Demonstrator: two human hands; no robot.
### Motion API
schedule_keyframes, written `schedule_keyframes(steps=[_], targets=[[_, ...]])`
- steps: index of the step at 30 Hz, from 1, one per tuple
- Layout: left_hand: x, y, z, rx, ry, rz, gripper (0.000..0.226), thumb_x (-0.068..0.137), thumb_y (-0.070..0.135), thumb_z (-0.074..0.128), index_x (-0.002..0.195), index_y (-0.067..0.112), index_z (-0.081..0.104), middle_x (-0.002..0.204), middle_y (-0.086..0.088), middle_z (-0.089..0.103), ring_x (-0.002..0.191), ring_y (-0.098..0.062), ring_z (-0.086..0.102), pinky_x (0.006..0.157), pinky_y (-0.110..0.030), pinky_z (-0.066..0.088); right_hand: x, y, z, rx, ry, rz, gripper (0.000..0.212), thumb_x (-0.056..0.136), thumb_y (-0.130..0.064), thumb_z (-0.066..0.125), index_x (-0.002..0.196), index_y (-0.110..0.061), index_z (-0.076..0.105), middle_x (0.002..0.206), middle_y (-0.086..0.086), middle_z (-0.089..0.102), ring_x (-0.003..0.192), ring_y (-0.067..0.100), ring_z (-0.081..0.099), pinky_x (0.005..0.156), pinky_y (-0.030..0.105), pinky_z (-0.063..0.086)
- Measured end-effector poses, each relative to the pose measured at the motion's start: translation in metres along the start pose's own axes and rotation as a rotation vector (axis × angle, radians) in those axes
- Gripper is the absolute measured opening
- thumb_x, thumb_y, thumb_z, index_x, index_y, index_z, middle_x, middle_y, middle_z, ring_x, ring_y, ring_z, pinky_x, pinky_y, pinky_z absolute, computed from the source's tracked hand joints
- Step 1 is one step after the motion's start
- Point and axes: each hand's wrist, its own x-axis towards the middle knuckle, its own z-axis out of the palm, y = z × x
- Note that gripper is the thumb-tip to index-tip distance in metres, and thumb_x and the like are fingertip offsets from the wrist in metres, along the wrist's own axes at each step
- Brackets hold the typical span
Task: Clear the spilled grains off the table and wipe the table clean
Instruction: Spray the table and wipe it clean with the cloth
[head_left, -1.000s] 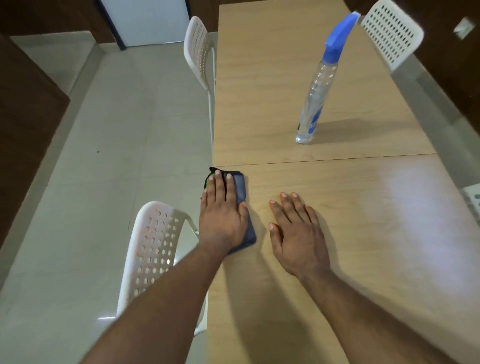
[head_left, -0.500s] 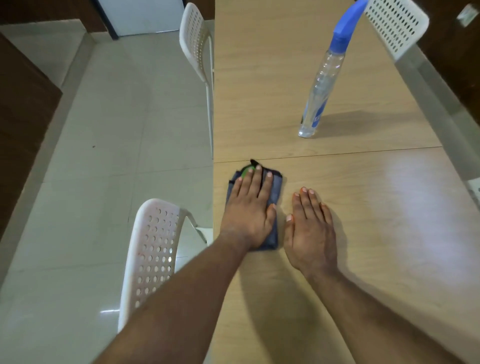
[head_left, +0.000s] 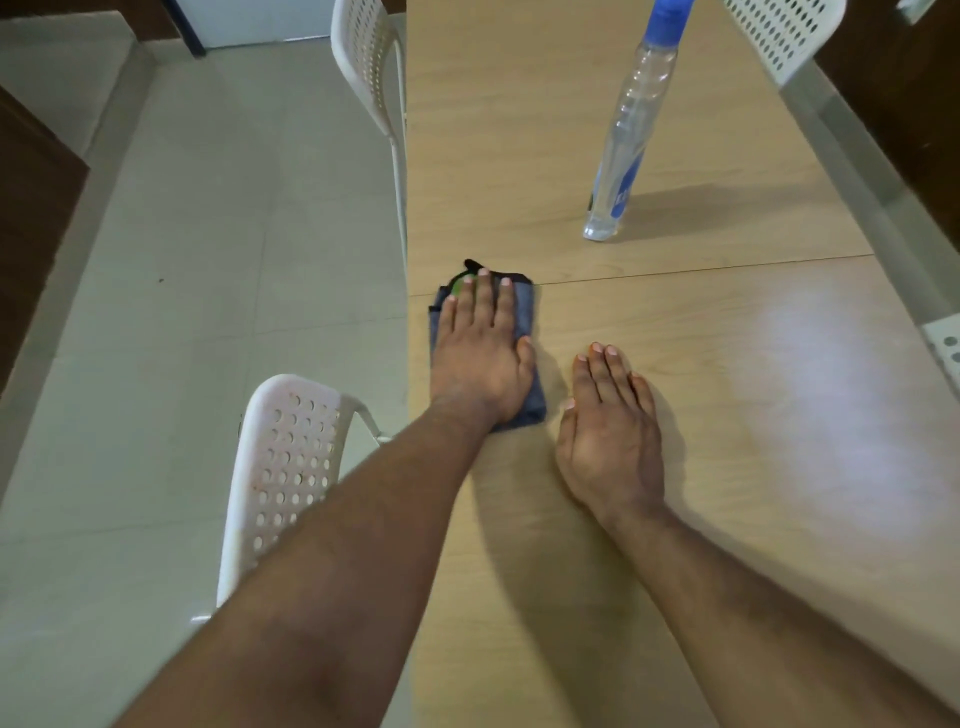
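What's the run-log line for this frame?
left hand: flat on blue cloth | right hand: flat on table | spray bottle: upright

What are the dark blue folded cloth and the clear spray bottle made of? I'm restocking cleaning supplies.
The dark blue folded cloth looks like soft matte fabric, perhaps microfibre: limp, dull. The clear spray bottle seems glossy transparent plastic: ribbed, see-through walls.

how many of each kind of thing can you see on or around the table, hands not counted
white perforated chairs: 4
spray bottle: 1
blue-grey cloth: 1
total: 6
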Motion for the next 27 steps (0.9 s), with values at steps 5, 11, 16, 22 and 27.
schedule_keyframes(steps=[5, 11, 16, 22, 27], targets=[[-0.086, 0.022, 0.006, -0.038, 0.005, 0.158, 0.074, 0.103, 0.046, 0.026, 0.169, 0.016, 0.010, 0.176, -0.012, 0.005, 0.163, -0.029, 0.003, 0.132, -0.046, 0.004, 0.000, 0.003, -0.001, 0.088, 0.082, 0.061, 0.067, 0.090, -0.027, 0.033, 0.147, 0.003, 0.055, 0.155, 0.024, 0.052, 0.149, 0.035, 0.044, 0.123, 0.050, 0.034], [-0.179, -0.013, 0.009, -0.044, -0.024, 0.078, 0.072, 0.106, 0.049, 0.020, 0.169, 0.017, 0.006, 0.177, -0.008, 0.001, 0.163, -0.024, -0.002, 0.132, -0.047, 0.005, -0.011, 0.005, -0.014, 0.121, -0.037, 0.040, 0.056, 0.098, -0.015, 0.046, 0.152, -0.003, 0.050, 0.162, 0.017, 0.044, 0.156, 0.030, 0.032, 0.129, 0.043, 0.022], [-0.133, -0.011, 0.004, -0.024, -0.025, -0.121, 0.077, 0.101, 0.048, 0.017, 0.169, 0.013, 0.006, 0.176, -0.013, 0.002, 0.163, -0.028, -0.001, 0.132, -0.046, 0.001, -0.086, 0.035, -0.029, 0.030, -0.112, -0.032, 0.060, 0.102, -0.028, 0.038, 0.159, -0.009, 0.042, 0.169, 0.010, 0.036, 0.160, 0.025, 0.025, 0.129, 0.041, 0.019], [-0.177, 0.077, 0.016, -0.059, -0.035, 0.075, 0.076, 0.102, 0.048, 0.026, 0.169, 0.016, 0.008, 0.177, -0.011, 0.003, 0.163, -0.029, 0.000, 0.132, -0.046, 0.001, -0.144, 0.081, -0.037, -0.020, -0.114, -0.077, 0.066, 0.101, -0.041, 0.029, 0.158, -0.011, 0.046, 0.166, 0.009, 0.040, 0.158, 0.025, 0.029, 0.126, 0.045, 0.027], [-0.294, 0.082, 0.032, -0.111, -0.010, 0.064, 0.075, 0.104, 0.049, 0.029, 0.169, 0.020, 0.005, 0.177, -0.006, -0.003, 0.163, -0.022, -0.007, 0.132, -0.045, 0.002, -0.169, 0.114, -0.049, -0.051, -0.153, -0.154, 0.069, 0.104, -0.046, 0.022, 0.162, -0.015, 0.040, 0.170, 0.004, 0.033, 0.160, 0.020, 0.023, 0.127, 0.044, 0.025]])
